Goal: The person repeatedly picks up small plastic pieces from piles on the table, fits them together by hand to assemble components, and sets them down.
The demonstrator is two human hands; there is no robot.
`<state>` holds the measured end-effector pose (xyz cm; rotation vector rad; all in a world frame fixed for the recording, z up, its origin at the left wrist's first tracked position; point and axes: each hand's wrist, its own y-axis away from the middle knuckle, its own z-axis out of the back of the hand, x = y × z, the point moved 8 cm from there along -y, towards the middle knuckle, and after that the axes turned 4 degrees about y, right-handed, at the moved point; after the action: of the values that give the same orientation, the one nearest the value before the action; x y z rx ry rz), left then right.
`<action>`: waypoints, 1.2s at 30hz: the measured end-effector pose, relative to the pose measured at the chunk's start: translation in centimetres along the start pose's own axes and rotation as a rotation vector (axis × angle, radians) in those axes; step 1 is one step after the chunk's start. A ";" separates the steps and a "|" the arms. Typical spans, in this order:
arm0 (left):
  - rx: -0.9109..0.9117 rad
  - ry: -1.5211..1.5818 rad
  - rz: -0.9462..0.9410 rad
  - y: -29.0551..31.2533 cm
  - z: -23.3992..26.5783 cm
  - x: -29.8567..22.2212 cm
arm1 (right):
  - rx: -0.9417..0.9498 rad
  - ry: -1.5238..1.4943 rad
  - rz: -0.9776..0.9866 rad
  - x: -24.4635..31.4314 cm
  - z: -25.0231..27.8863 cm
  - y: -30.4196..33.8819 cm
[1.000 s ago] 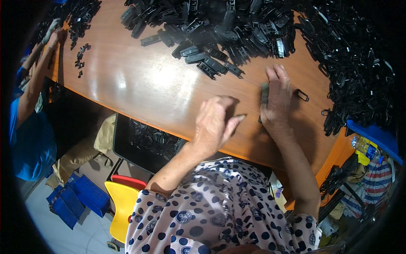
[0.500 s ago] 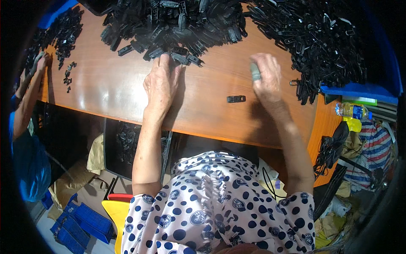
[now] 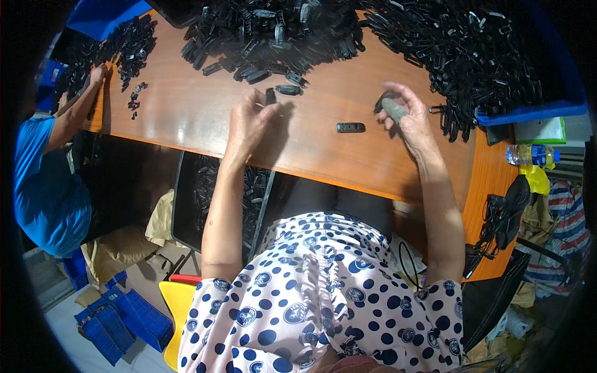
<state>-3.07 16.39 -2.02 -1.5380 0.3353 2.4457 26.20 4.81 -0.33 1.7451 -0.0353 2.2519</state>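
My left hand (image 3: 250, 124) is above the wooden table, thumb and fingers closed on a small black plastic piece (image 3: 270, 96). Just beyond its fingertips lies a dark oval plastic part (image 3: 288, 90). Over the table's right half, my right hand (image 3: 410, 118) has curled fingers, and a grey-green cover (image 3: 393, 109) wraps its thumb. A dark piece (image 3: 379, 103) shows at those fingertips; its exact kind is unclear. Between my hands, nearer to the right one, a long black plastic part (image 3: 351, 127) rests flat on the table.
A heap of black plastic parts (image 3: 267, 37) covers the far middle; another heap (image 3: 460, 68) spills from a blue bin (image 3: 541, 118) at right. At far left, a person in blue (image 3: 50, 180) reaches into more parts. A black tray (image 3: 186, 205) sits below the table edge.
My left hand has drawn back from the far heap with a small black piece in its fingers. My right hand has turned, showing the covered thumb and a dark piece. The view has shifted.
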 end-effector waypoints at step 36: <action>0.280 -0.157 -0.685 9.9 -6.6 -10.8 | 0.464 -0.585 -0.269 1.0 -7.2 7.4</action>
<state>4.00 4.10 5.68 -1.0944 0.0885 1.8685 17.36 -0.65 -0.14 2.4182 0.6025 1.5763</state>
